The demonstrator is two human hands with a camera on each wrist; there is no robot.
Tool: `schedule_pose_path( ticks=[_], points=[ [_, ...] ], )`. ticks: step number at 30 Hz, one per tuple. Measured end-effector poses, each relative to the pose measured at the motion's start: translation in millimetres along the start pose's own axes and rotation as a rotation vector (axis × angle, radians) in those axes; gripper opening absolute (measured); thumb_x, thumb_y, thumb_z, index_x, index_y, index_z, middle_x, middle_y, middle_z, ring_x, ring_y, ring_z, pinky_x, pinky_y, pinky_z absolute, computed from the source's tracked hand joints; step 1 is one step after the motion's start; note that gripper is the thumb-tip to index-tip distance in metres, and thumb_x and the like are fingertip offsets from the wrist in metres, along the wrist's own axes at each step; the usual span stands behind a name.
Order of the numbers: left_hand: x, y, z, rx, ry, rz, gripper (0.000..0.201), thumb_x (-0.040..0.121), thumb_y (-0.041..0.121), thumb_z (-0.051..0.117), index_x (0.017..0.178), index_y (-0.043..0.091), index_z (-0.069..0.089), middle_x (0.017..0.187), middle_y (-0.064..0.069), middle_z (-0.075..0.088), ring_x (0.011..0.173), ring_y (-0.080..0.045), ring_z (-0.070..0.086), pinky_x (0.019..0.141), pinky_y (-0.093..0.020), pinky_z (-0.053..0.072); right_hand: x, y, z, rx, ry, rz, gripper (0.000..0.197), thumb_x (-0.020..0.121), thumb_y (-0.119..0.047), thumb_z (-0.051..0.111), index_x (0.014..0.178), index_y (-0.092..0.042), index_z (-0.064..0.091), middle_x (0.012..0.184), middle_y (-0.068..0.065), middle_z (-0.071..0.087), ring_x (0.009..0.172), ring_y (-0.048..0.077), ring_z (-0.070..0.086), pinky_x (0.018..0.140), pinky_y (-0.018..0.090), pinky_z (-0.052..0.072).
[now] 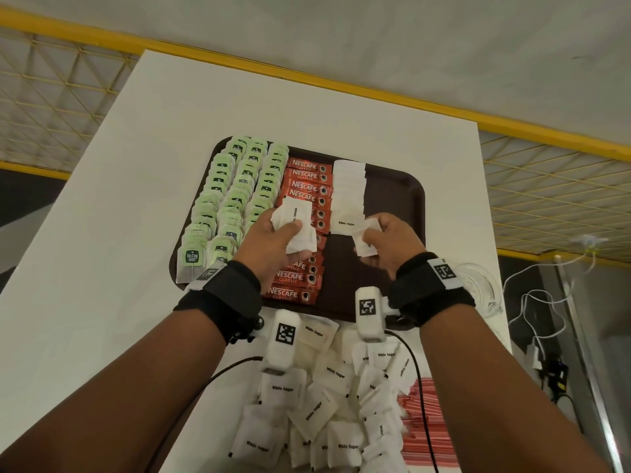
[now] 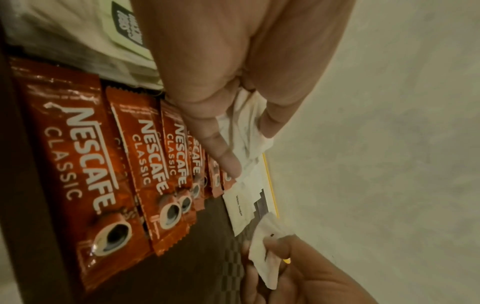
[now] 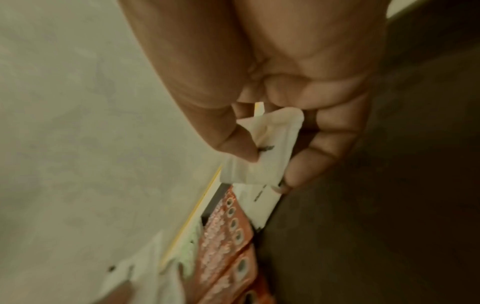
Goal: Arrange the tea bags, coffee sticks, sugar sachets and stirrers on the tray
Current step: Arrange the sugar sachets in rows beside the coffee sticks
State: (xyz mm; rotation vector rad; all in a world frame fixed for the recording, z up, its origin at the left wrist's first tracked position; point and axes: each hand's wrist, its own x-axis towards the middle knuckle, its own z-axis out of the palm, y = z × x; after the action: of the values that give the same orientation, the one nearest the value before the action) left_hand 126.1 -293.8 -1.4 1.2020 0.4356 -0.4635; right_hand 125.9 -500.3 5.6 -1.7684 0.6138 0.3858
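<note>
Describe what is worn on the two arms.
Forearms bare, no sleeves. Each wrist has a wide black strap: left strap, right strap. Each carries white camera blocks with black square-code markers. Thin black cables trail back from them.

White counter, square top, matt surface. Grey floor beyond its far edge. Yellow rail running diagonally across that floor; yellow wire mesh panels at both sides. White cables hanging at right, by a dark plug block. Dim, warm indoor light
</note>
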Motion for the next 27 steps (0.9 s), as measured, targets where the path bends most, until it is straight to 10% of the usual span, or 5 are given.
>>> schedule_pose_path(
  ticks=[7, 27],
  points=[
    [-3.4, 1.8, -5.7, 0.010, 0.007, -0.005, 0.036, 0.097, 0.012, 0.058, 0.132, 0.018, 0.051, 0.124, -0.006, 0.061, 0.111, -0.026, 0.063, 0.086, -0.045, 0.058, 20.3, -4.4, -0.9, -0.630, 0.087, -0.289, 0.023, 0.077, -0.017, 0.079, 0.095, -0.020, 0.064, 0.091, -0.002, 0.063, 0.085, 0.016, 0.062, 0.077, 0.030, 0.052],
    [-3.2, 5.3, -11.2, -0.048, 0.037, -0.073, 0.015, 0.099, 0.018, 0.050, 0.112, 0.018, 0.057, 0.124, -0.010, 0.056, 0.113, -0.032, 0.058, 0.086, -0.047, 0.058, 35.0, -7.7, 19.8, -0.882, 0.184, -0.348, 0.038, 0.075, -0.029, 0.081, 0.106, -0.023, 0.060, 0.110, 0.004, 0.057, 0.102, 0.024, 0.056, 0.087, 0.037, 0.050]
  ],
)
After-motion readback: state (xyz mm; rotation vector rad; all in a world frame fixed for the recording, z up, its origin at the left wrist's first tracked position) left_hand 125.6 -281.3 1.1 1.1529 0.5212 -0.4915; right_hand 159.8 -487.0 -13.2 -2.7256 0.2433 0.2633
